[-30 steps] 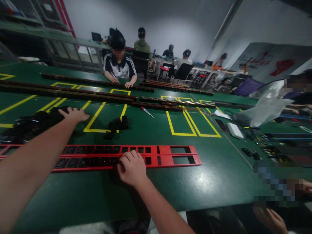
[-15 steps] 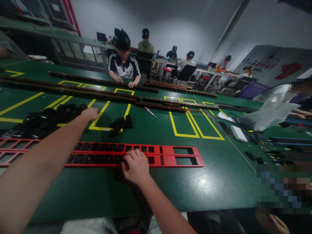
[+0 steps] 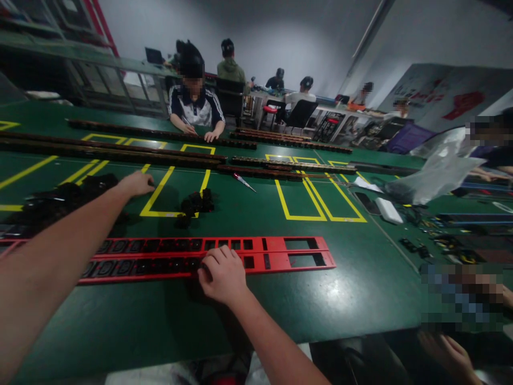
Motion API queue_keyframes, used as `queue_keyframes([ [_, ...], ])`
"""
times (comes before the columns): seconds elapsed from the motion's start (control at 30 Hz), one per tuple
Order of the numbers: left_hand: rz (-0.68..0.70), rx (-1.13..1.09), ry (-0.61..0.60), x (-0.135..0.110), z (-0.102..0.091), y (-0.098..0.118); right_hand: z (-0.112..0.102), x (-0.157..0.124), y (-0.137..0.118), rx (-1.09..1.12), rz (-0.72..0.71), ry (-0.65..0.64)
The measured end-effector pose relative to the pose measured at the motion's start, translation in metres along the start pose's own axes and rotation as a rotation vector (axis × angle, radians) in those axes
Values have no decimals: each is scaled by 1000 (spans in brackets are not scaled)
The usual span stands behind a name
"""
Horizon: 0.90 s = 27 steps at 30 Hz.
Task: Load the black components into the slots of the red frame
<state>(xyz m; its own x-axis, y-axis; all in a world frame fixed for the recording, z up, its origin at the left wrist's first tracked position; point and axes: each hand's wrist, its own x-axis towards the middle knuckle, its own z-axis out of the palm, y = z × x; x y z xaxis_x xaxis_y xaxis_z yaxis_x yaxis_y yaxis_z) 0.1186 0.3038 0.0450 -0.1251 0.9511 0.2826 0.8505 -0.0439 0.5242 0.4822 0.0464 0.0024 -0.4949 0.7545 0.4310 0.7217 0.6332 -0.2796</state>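
Note:
Two long red slotted strips (image 3: pixel 276 260) lie side by side along the near part of the table. Black sockets (image 3: pixel 160 245) fill a run of their openings; several openings at the right end are bare. My right hand (image 3: pixel 224 272) lies over the nearer strip with fingers curled on it, beside the last socket; what is under the palm is hidden. Stretched across the strips, my left hand (image 3: pixel 136 184) hovers by the right side of a pile of black parts (image 3: pixel 72 195). Its fingers are curled, and what they hold, if anything, is hidden.
A small cluster of black parts (image 3: pixel 196 206) and a screwdriver (image 3: pixel 244 182) lie beyond the strips. Long dark rails (image 3: pixel 160 155) cross the green table (image 3: pixel 320 315). A co-worker (image 3: pixel 196 104) sits opposite. At right are a plastic bag (image 3: pixel 436 171), a white box (image 3: pixel 388 210) and another person's hand.
The view has turned slightly. My left hand has shifted a little left in the picture, still near the pile. My right hand stays in place on the strip.

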Motion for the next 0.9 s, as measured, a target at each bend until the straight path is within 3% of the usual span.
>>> queue_keyframes([
  [0.1,7,20,-126,-15,14,17,0,0,1,6,-2,-5],
  [0.2,41,20,-112,-47,24,38,1,1,1,6,-2,10],
  [0.27,44,-4,-63,-81,27,53,2,1,1,7,-9,13],
  [0.47,48,-442,74,-204,29,105,4,1,4,28,-19,27],
  [0.57,81,-438,193,-248,30,133,6,2,4,15,-9,20],
  [0.7,156,-337,328,-281,37,159,5,1,5,64,18,14],
  [0.9,256,-311,253,-306,64,162,-2,-5,8,283,-14,134],
])
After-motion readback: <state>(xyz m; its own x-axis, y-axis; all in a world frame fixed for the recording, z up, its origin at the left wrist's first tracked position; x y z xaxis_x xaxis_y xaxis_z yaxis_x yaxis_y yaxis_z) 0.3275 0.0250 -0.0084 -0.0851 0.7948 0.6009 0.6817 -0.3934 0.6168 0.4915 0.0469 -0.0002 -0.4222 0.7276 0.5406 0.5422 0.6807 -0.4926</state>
